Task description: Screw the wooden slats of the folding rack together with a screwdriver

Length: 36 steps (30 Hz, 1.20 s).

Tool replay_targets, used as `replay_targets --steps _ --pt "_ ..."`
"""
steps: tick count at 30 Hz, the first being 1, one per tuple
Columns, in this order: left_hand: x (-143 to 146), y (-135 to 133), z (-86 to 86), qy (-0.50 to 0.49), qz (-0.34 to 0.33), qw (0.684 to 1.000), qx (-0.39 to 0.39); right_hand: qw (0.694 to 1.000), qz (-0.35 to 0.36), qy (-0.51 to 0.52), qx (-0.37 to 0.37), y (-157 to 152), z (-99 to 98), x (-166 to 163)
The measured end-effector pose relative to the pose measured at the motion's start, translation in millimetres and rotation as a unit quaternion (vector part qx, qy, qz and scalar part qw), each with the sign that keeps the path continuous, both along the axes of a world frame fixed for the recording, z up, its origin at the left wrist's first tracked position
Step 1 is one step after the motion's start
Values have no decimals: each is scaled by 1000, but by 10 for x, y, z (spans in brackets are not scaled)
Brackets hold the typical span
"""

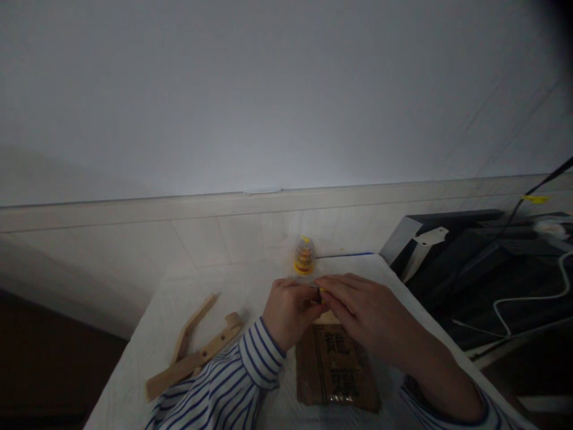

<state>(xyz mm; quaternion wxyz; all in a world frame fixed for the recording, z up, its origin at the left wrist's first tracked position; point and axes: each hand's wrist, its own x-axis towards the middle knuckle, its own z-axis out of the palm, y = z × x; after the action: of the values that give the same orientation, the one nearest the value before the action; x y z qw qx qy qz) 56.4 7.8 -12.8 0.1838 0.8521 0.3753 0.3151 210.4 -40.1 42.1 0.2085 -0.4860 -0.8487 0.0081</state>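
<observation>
My left hand (pixel 293 310) and my right hand (pixel 358 307) meet over the table, fingertips pinched together. Between them shows a small yellow and dark piece with a greyish metal end, which looks like a screwdriver (pixel 321 291); the fingers cover most of it. My right hand closes on its yellow part, and my left fingers pinch at the metal end. Just beyond stands a clear domed case of screwdriver bits (pixel 305 257) with a yellow base. Below the hands lies a flat brown cardboard piece (pixel 335 370) with dark print, and a pale wooden edge (pixel 326 318) shows above it.
Jointed wooden pieces (pixel 215 346) with dark holes lie at the left on the white-covered table (pixel 147 334). A white wall (pixel 268 233) runs behind. At the right, beyond the table edge, are dark panels (pixel 470 263) and a white cable (pixel 532 297).
</observation>
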Motion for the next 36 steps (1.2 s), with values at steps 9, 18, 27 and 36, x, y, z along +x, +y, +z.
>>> replay_targets --steps 9,18,27,36 --pt "-7 7 -18 5 -8 1000 -27 1000 -10 -7 0 3 -19 7" --pt "-19 13 2 20 -32 998 -41 999 -33 -23 -6 0 -9 -1" --pt "-15 7 12 18 -46 998 -40 996 -66 -61 20 -22 -17 -26" --pt "-4 -13 36 24 -41 998 -32 996 -69 -57 23 -12 -30 -26"
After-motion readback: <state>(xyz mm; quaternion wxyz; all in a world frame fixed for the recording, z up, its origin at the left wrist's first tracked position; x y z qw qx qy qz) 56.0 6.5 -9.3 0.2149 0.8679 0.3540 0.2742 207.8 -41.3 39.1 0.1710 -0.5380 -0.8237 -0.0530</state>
